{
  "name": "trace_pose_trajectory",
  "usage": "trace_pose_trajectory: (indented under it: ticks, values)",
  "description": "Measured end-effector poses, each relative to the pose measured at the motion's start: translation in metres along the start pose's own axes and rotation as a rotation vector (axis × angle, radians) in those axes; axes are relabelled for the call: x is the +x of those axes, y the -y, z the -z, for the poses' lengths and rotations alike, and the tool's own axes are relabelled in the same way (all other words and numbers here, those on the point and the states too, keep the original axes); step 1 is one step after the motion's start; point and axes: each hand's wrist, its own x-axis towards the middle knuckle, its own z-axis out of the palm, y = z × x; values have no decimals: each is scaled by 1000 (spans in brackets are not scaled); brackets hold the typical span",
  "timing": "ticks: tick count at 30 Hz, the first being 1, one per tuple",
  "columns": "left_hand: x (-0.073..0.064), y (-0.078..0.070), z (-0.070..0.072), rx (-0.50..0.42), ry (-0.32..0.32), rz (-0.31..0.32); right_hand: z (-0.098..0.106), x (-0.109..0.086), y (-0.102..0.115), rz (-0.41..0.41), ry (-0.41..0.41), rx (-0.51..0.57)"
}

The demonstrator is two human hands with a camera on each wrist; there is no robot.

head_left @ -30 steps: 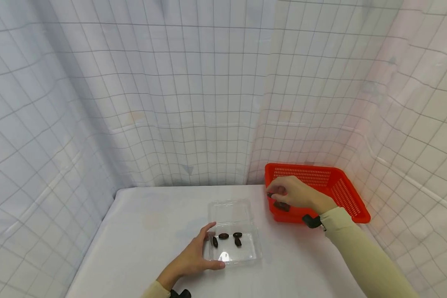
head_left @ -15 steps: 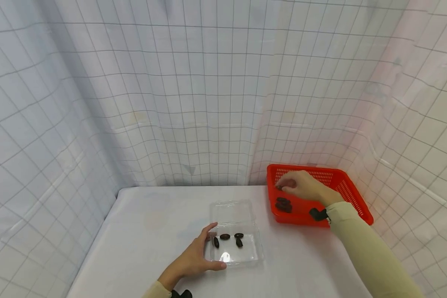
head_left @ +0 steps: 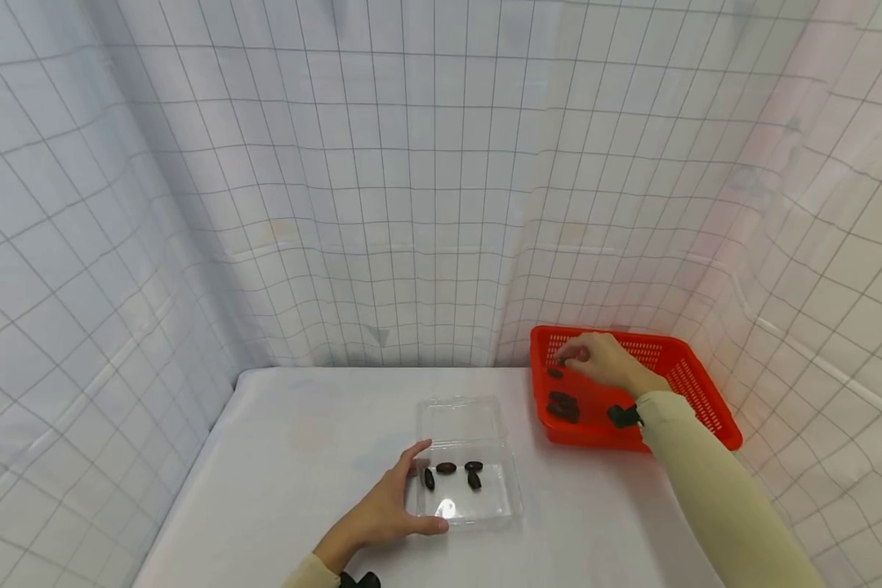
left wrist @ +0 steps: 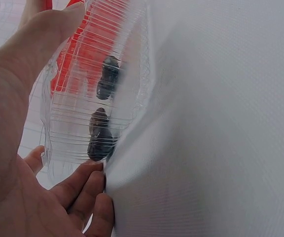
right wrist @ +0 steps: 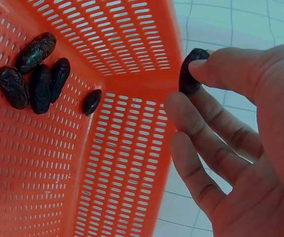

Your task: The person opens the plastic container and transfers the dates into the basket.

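Observation:
My right hand point(head_left: 601, 359) is over the left part of the red plastic basket point(head_left: 694, 384). Between thumb and fingers it pinches a dark brown date point(right wrist: 191, 70), seen near the basket's rim in the right wrist view. My left hand point(head_left: 382, 506) holds the left side of a clear plastic box point(head_left: 488, 518), thumb at the front and fingers along the side and back. Several dates point(head_left: 446, 468) lie in the box, whose lid point(head_left: 459, 418) is folded back. In the left wrist view they show dark through the ribbed wall.
Inside the basket lies a cluster of several dates point(right wrist: 40, 88), with a single date point(right wrist: 91, 101) apart from them near the wall. A white cloth covers the table point(head_left: 301, 441). White gridded curtains point(head_left: 382, 204) enclose the back and sides.
My right hand has moved back and slightly right over the basket, uncovering the dates there, and now pinches a date. My left hand stays on the box, where the dates lie as before.

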Motion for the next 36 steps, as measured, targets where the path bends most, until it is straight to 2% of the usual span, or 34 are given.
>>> trace_pose_trajectory:
  ticks: [11,22,28,36]
  values:
    - [0,-1,1,-3,1,-14,-3,10,-7,-59,-37,0]
    - [1,0,2,7,1,-17,-8,7,-6,-112,-44,10]
    - [0,-1,3,6,4,-14,-10,2,3,-106,-39,29]
    - [0,-3,4,10,1,-29,-16,-4,24,-27,-64,40]
